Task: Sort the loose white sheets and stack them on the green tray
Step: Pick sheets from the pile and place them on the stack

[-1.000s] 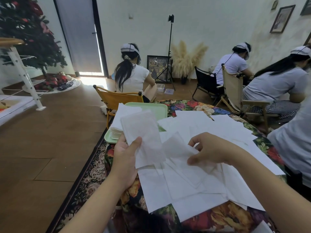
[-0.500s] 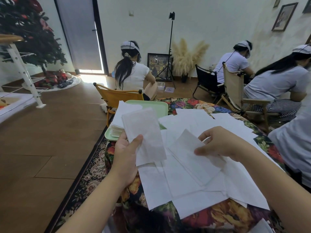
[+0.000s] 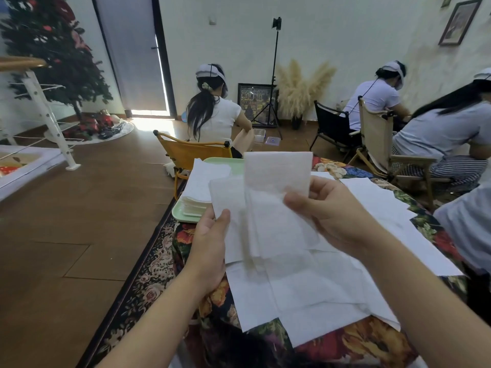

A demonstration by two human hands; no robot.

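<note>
Two white sheets are up off the table in your hands, overlapping in front of you. Your left hand [image 3: 210, 251] grips the lower sheet [image 3: 231, 205] by its left edge, thumb curled over the front and fingers behind it. Your right hand [image 3: 326, 211] pinches the upper sheet [image 3: 276, 171] near its lower right corner, thumb on the near face, and this sheet stands taller, its top edge hiding part of the tray behind. The two sheets touch where the upper one lies across the right half of the lower one. The green tray [image 3: 183, 216] sits at the far left corner of the table, just beyond your left hand, and it carries a neat stack of sheets [image 3: 202, 181] with its left rim bare. The loose sheets [image 3: 305, 288] still to be sorted lie spread over the middle and right side of the table, overlapping one another and reaching its near edge under your forearms. The floral tablecloth [image 3: 358, 346] shows at the near edge and along the far right. Beyond the table's far edge a person in a white top sits with their back to you on a yellow folding chair [image 3: 186, 152], and two more people sit on chairs off the far right corner. A dark tree [image 3: 53, 54] stands at the far left of the room.
</note>
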